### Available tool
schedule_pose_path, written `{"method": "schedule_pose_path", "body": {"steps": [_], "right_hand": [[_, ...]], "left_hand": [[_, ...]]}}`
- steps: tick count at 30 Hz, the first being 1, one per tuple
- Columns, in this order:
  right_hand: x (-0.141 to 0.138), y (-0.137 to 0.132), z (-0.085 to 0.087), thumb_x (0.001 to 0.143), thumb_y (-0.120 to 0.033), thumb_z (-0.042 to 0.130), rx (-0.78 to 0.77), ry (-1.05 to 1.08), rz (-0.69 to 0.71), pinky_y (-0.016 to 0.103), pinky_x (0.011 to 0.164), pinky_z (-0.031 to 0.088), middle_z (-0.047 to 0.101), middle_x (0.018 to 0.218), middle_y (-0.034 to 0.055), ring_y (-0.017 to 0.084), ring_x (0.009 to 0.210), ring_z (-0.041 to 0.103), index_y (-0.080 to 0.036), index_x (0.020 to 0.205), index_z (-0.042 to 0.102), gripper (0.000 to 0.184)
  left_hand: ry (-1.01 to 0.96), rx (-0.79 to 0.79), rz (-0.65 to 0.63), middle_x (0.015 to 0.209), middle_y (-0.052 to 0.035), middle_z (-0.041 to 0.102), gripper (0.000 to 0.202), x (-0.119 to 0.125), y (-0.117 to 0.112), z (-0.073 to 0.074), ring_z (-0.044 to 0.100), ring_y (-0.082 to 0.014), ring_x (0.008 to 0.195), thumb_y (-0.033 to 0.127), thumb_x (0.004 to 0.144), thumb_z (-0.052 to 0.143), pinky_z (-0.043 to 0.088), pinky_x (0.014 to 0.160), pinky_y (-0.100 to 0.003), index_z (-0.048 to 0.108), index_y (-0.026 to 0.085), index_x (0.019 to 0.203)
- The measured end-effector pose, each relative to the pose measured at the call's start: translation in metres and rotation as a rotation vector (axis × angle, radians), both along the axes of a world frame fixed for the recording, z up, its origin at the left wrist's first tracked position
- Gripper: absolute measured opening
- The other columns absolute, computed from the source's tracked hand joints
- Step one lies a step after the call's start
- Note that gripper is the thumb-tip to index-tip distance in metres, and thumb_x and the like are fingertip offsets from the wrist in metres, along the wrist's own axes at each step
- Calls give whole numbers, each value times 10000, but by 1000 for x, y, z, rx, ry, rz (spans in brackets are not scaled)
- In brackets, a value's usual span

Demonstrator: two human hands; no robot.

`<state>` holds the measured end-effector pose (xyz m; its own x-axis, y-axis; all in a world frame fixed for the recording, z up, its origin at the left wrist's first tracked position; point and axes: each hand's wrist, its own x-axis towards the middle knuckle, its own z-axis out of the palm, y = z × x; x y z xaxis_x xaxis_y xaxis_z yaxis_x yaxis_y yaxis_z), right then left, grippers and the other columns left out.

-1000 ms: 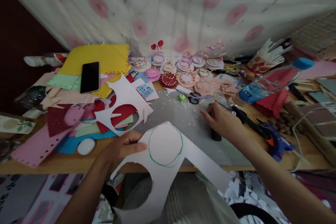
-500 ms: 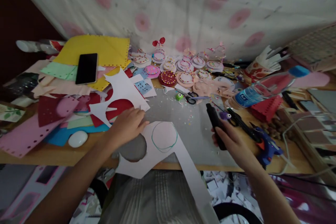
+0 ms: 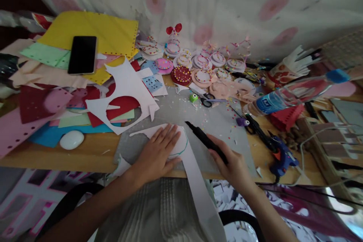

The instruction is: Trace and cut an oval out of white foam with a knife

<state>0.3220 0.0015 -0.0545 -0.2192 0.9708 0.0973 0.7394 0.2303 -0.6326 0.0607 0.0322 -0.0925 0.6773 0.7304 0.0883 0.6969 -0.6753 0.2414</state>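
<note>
My left hand [image 3: 156,153] lies flat with fingers spread on a white paper sheet [image 3: 195,181] that has a green circle [image 3: 184,147] drawn on it. The sheet rests on a grey mat [image 3: 215,128] at the table's front edge and hangs down over my lap. My right hand [image 3: 234,164] is wrapped round a black cutter-like tool [image 3: 202,138], whose tip points up and left, just right of the green circle.
Coloured foam and paper sheets [image 3: 56,94] with a black phone [image 3: 82,54] pile up at the left. Decorated round pieces [image 3: 195,68] line the back. Scissors [image 3: 205,100], a water bottle [image 3: 286,96], a blue glue gun [image 3: 280,157] and a white mouse-like oval [image 3: 71,139] lie around.
My left hand pulled the white sheet onto the mat and pressed flat on it. My right hand picked up the black tool and brought it left to the circle.
</note>
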Motion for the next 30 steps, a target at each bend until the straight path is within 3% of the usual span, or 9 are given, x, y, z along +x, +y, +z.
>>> {"method": "schedule_pose_path", "body": {"steps": [2, 4, 12, 20, 30], "right_hand": [[-1, 0, -1, 986, -244, 466, 14, -37, 79, 250, 806, 559, 703, 1140, 61, 177, 962, 698, -231, 1340, 512, 357], [-2, -1, -2, 994, -226, 448, 12, -70, 117, 230, 770, 558, 717, 1059, 47, 160, 908, 702, -236, 1352, 522, 366], [-1, 3, 1, 1011, -241, 406, -1, -155, 165, 183, 633, 524, 688, 866, 34, 125, 717, 679, -223, 1378, 530, 388], [-1, 7, 5, 1025, -259, 374, -16, -309, 226, 210, 680, 550, 684, 889, 45, 134, 706, 680, -224, 1422, 487, 414], [9, 22, 16, 1023, -282, 365, -78, -334, 311, 182, 590, 526, 665, 853, 42, 120, 651, 658, -246, 1432, 481, 427]], "left_hand": [[-2, 3, 17, 1592, -204, 183, 761, -1, -1, 0, 124, -294, 1489, 539, 965, 391, 128, 1212, -448, 225, 31, 1507], [-3, -2, 30, 1589, -219, 176, 781, 1, -2, 1, 111, -294, 1491, 546, 959, 395, 123, 1214, -444, 223, 11, 1501], [13, -30, 28, 1593, -209, 167, 786, 2, -1, 2, 104, -291, 1492, 545, 952, 399, 110, 1215, -440, 215, 16, 1503], [21, -46, 29, 1597, -208, 148, 798, 3, -1, 3, 87, -295, 1493, 550, 951, 394, 91, 1213, -446, 191, 18, 1511], [28, -91, 48, 1597, -207, 146, 808, 3, -2, 6, 102, -303, 1491, 565, 950, 378, 95, 1211, -458, 191, 17, 1514]]}}
